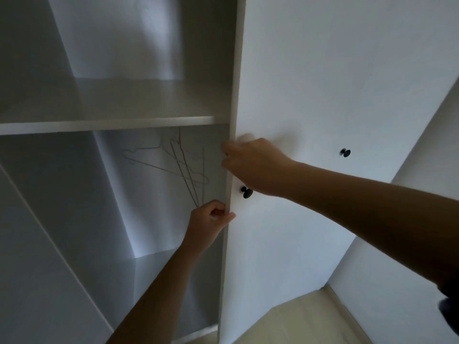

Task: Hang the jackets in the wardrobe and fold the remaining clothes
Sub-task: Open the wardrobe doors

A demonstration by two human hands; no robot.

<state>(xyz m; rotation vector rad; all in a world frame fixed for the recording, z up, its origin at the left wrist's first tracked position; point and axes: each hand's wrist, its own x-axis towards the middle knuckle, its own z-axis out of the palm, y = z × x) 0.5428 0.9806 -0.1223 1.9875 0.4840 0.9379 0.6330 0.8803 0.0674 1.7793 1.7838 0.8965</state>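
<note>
Both my hands were on the wardrobe door, at its edge for leverage rather than on the knob. My left hand pinched the edge below the knob, thumb on the face. My right hand sat above, fingers seemingly hooked round the edge, though blurred. Wire hangers hung bare inside, ready for jackets. No jackets in sight.

The white wardrobe stands open, one shelf across it; thin wire hangers (several, tilted, bunched) hang below the shelf, just beside the edge of its black-knobbed door.
</note>
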